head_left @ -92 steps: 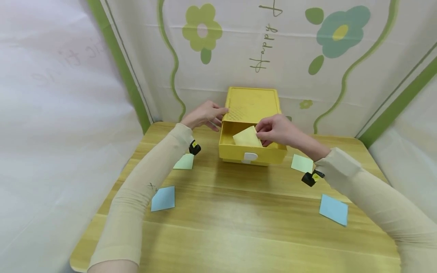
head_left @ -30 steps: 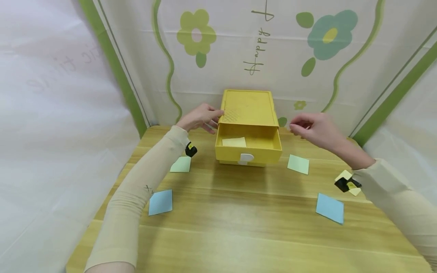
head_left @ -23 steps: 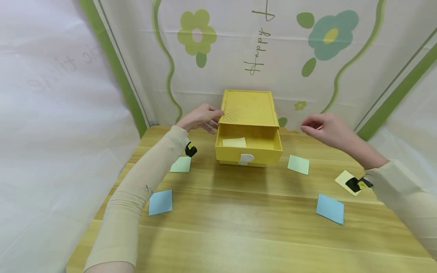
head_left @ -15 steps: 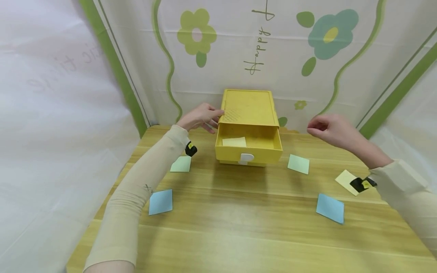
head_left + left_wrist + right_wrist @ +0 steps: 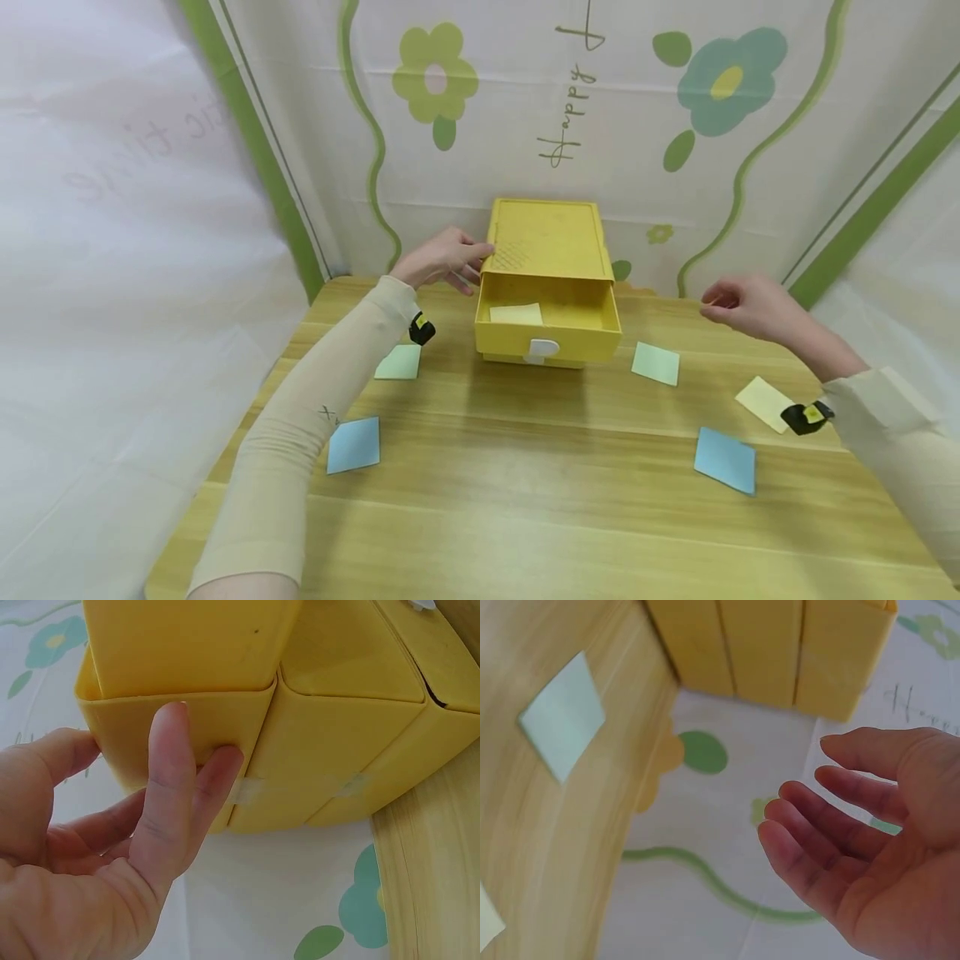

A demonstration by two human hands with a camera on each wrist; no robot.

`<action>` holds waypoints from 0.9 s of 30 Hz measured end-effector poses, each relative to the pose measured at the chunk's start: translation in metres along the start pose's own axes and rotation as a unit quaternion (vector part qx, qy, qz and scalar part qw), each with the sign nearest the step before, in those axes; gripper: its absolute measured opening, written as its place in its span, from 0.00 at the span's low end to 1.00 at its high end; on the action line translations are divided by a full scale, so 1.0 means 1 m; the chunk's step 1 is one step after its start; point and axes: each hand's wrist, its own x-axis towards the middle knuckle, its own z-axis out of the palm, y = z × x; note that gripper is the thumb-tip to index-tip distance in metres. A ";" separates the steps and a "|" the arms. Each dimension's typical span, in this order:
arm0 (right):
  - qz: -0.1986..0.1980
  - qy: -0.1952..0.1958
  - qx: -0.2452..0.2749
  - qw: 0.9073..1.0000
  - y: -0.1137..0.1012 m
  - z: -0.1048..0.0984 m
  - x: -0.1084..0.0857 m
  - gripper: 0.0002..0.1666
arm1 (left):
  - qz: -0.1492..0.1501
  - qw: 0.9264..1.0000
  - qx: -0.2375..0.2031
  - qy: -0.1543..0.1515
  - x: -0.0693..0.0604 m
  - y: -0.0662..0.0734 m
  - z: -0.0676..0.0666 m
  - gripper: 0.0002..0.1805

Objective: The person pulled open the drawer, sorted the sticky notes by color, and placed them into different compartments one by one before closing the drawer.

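One yellow drawer unit [image 5: 551, 237] stands at the rear of the worktop [image 5: 525, 492]; the left wrist view shows it to have three tiers. Its top drawer [image 5: 504, 340], fronted by a white tab [image 5: 544, 347], is pulled out and contains one pale yellow note [image 5: 515, 314], lying toward the left side. Five further notes lie on the worktop: two green, the left green note [image 5: 401, 362] partly behind the sleeve and the right green note [image 5: 656, 364] in full view; two blue, the left blue note [image 5: 355, 445] and the right blue note [image 5: 725, 460]; and one second yellow note [image 5: 761, 402], near the right wrist camera [image 5: 807, 417]. "Happy" is legible, turned sideways, on the printed backdrop [image 5: 495, 158]; the lettering on the left sheet [image 5: 112, 333] is faint.

The left grip [image 5: 445, 257] is unclenched, a digit on the upper edge of the unit and fingers against its side. The right grip [image 5: 753, 306], loosely bent with fingers parted, holds nothing and lies well apart from the unit, to its right. Compared with 3.1 s earlier, when the right grip pinched a pale yellow note at the drawer, one now rests inside; the left grip has kept its place.
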 end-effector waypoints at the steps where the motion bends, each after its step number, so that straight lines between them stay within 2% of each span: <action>1: 0.007 -0.010 0.008 1.000 0.006 0.001 -0.001 0.17 | 0.000 1.000 0.000 0.000 0.000 0.000 0.000 0.22; 6: 0.049 -0.060 0.061 0.995 0.032 0.009 -0.006 0.22 | 0.002 1.000 0.000 0.000 0.002 -0.002 -0.001 0.21; 9: 0.063 -0.077 0.074 0.992 0.045 0.014 -0.009 0.23 | 0.001 1.000 -0.002 0.001 0.002 -0.002 -0.001 0.21; 20: 0.096 -0.102 0.082 0.987 0.088 0.025 -0.020 0.23 | 0.003 1.000 0.005 0.000 0.002 0.000 -0.001 0.22; 27: 0.138 -0.131 0.121 0.974 0.114 0.035 -0.029 0.29 | 0.000 1.000 -0.001 -0.001 0.002 -0.002 -0.002 0.22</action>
